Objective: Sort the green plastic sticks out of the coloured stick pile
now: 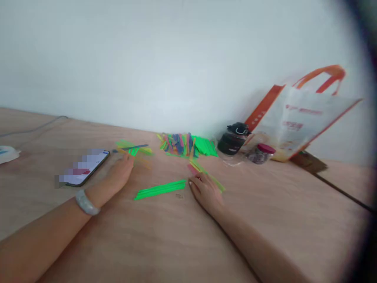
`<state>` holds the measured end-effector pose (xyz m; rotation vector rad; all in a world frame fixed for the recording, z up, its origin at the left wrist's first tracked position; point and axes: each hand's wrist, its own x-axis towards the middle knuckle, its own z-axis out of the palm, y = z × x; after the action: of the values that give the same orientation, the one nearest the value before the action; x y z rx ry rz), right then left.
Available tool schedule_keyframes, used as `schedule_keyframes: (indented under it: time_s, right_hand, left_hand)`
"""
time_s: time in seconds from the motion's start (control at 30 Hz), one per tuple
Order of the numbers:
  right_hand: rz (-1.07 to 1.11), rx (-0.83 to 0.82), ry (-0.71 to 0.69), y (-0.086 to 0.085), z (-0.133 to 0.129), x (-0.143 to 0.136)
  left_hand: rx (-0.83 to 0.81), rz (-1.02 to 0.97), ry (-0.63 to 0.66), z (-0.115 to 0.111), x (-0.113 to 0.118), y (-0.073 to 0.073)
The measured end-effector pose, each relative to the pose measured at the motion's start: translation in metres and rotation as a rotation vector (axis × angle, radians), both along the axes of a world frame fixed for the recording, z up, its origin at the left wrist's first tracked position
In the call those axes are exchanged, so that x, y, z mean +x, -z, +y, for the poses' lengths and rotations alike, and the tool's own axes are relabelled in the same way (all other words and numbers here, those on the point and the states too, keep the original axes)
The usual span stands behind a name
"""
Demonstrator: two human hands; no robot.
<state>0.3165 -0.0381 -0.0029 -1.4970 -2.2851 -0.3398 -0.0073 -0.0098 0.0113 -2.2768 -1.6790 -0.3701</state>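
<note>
My left hand [123,169], with a pale bracelet on the wrist, reaches to a small loose pile of coloured strips [147,150]; its fingers are closed on short green strips [134,151]. My right hand [206,189] rests on the table with its fingers bent, beside yellow-green and pink strips [218,183]; whether it grips any is hidden. Between the hands, several long green strips [161,190] lie side by side, their right ends close to my right fingertips. Farther back is a larger heap of multicoloured strips [179,144], with green strips [205,146] at its right.
A phone [88,167] lies left of my left hand. At the back right stand a black bottle [231,140], a jar with a red lid [260,154] and a white bag with orange handles [300,118]. A cable [38,128] and a white object [8,154] are at far left.
</note>
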Motion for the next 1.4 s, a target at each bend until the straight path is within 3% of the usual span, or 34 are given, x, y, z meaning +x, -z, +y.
schedule_keyframes:
  time_s: [0.13,0.3,0.47,0.77,0.93,1.03,1.1,1.23,1.3,1.4]
  right_hand:
    - [0.011,0.015,-0.037,0.002,0.001,-0.002]
    - [0.03,0.023,-0.064,0.002,0.002,-0.003]
    - [0.04,0.007,-0.074,0.001,0.002,-0.002]
    - [0.081,0.001,-0.078,0.001,0.001,-0.003]
    - [0.23,0.0,-0.114,-0.003,0.001,-0.005]
    - [0.476,-0.043,-0.136,-0.006,-0.003,-0.011]
    - [0.668,-0.153,-0.135,-0.007,-0.009,-0.018]
    - [0.949,-0.538,-0.202,-0.01,-0.025,-0.034]
    - [1.017,-0.671,-0.239,-0.011,-0.03,-0.039]
    - [1.13,-0.729,-0.209,-0.01,-0.03,-0.042]
  left_hand:
    - [-0.071,0.071,-0.08,0.01,0.018,-0.001]
    - [-0.098,0.024,-0.045,0.016,0.027,-0.006]
    - [-0.087,-0.067,-0.11,0.018,0.025,-0.01]
    - [-0.028,-0.238,-0.089,0.027,0.014,0.001]
    - [0.046,-0.301,0.025,0.024,0.009,-0.008]
    - [0.097,-0.426,0.124,0.006,0.024,-0.014]
    - [0.063,-0.481,0.272,-0.013,0.044,-0.015]
    - [0.02,-0.44,0.555,-0.05,0.084,-0.008]
    - [-0.008,-0.406,0.587,-0.059,0.094,-0.004]
    - [-0.027,-0.335,0.565,-0.061,0.095,0.0]
